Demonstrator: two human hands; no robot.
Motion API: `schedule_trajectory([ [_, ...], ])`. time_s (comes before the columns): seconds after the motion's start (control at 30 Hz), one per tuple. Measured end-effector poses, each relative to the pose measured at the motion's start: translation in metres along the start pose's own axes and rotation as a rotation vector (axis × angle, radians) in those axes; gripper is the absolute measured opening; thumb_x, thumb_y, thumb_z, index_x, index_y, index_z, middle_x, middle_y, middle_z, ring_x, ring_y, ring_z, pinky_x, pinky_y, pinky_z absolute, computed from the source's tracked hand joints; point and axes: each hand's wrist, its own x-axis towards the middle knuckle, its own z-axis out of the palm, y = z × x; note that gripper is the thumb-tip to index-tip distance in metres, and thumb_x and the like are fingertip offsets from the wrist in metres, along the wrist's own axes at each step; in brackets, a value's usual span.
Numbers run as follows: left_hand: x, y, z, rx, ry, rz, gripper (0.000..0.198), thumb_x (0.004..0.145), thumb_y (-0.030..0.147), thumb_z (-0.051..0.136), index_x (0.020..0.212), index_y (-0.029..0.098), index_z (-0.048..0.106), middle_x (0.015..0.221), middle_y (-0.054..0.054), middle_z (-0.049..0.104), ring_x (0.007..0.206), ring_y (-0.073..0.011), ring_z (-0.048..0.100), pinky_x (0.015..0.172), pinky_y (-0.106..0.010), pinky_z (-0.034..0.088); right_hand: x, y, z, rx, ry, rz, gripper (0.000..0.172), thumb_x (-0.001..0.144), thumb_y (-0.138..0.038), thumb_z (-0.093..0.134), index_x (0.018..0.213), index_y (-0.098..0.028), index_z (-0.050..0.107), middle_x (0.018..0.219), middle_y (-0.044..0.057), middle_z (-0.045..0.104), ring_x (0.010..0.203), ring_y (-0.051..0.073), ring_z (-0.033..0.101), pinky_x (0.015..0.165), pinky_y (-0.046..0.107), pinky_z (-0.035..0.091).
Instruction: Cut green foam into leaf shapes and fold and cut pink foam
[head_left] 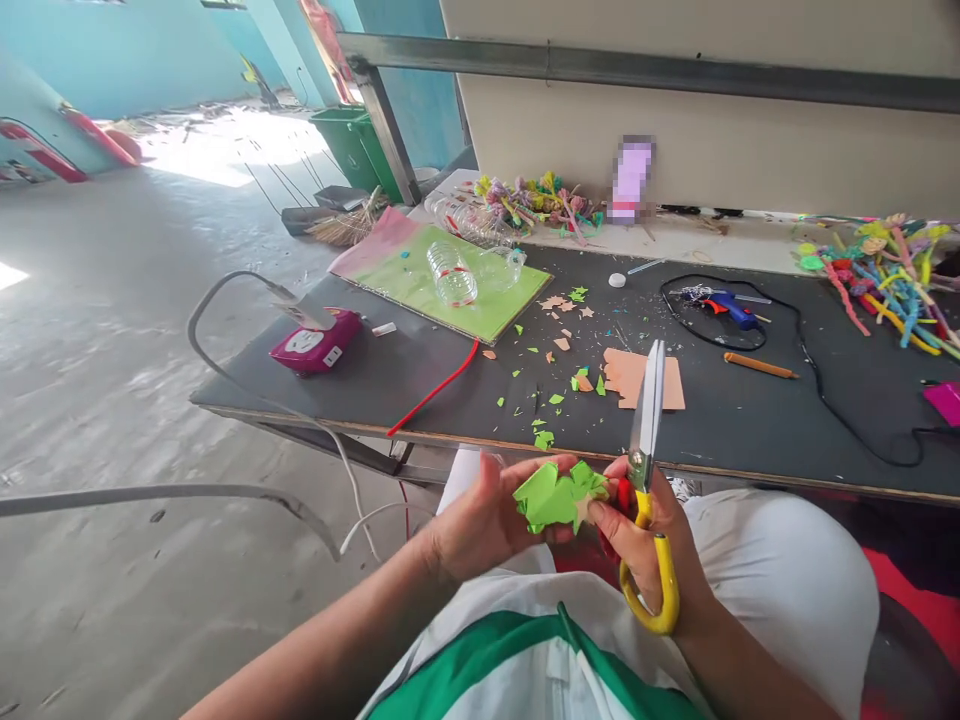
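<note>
My left hand [480,525] is turned palm up, with cut green paper [551,495] lying across its fingers. A small peach-coloured paper piece [582,510] rests at the right end of the green paper, under my right thumb. In my right hand [660,545] are scissors with yellow handles [667,600], blades [649,400] pointing up and nearly together. Its thumb and fingertips touch the paper as well. On the table beyond lie a partly cut peach sheet [624,375], green scraps [544,438] and small peach stars [587,312].
The dark table [720,430] carries a blue glue gun [735,310] with a looping black cable, an orange-brown stick [761,366], a clear bottle [452,275] on a green board [495,310], and a magenta power socket [315,342]. Colourful pipe-cleaner bundles [892,285] lie at the right.
</note>
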Motion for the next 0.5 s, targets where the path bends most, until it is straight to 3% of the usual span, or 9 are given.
schedule_trajectory([
  [0.07,-0.002,-0.015,0.003,-0.031,-0.081,0.026,0.085,0.049,0.071,0.073,0.117,0.021,0.065,0.117,-0.016,0.063,0.104,-0.0320,0.059,0.085,-0.043,0.048,0.000,0.004,0.002,0.106,-0.006,0.013,0.025,0.074,-0.031,0.071,0.088,-0.026,0.052,0.070,-0.007,0.057,0.057,0.012,0.057,0.055,0.026,0.050],
  [0.13,-0.001,-0.028,0.011,0.028,-0.079,0.101,0.074,0.047,0.048,0.086,0.113,0.020,0.066,0.115,-0.015,0.064,0.105,-0.0319,0.059,0.087,-0.041,0.047,-0.001,0.010,0.004,0.148,0.030,0.004,0.026,0.076,-0.032,0.070,0.092,-0.027,0.051,0.072,-0.007,0.058,0.058,0.013,0.059,0.057,0.027,0.052],
  [0.2,0.002,-0.035,0.021,0.066,0.001,0.188,0.062,0.055,0.036,0.085,0.112,0.019,0.066,0.112,-0.014,0.066,0.104,-0.0307,0.060,0.087,-0.040,0.047,-0.001,0.016,0.006,0.094,0.092,-0.037,0.028,0.075,-0.031,0.071,0.094,-0.027,0.051,0.075,-0.006,0.061,0.064,0.014,0.061,0.064,0.029,0.053],
  [0.33,0.012,-0.042,0.037,0.052,0.169,0.254,0.045,0.067,0.029,0.078,0.109,0.016,0.067,0.103,-0.012,0.070,0.094,-0.0280,0.065,0.085,-0.039,0.049,-0.002,0.024,0.010,0.018,0.123,-0.088,0.025,0.077,-0.029,0.068,0.095,-0.026,0.051,0.084,-0.003,0.064,0.073,0.016,0.064,0.072,0.031,0.054],
  [0.5,0.020,-0.053,0.034,-0.011,0.356,0.327,0.029,0.068,0.026,0.077,0.094,0.015,0.071,0.096,-0.008,0.073,0.087,-0.0229,0.067,0.083,-0.035,0.050,-0.003,0.030,0.013,-0.074,0.136,-0.108,0.020,0.078,-0.027,0.063,0.092,-0.026,0.050,0.080,-0.003,0.060,0.069,0.014,0.061,0.068,0.028,0.052],
])
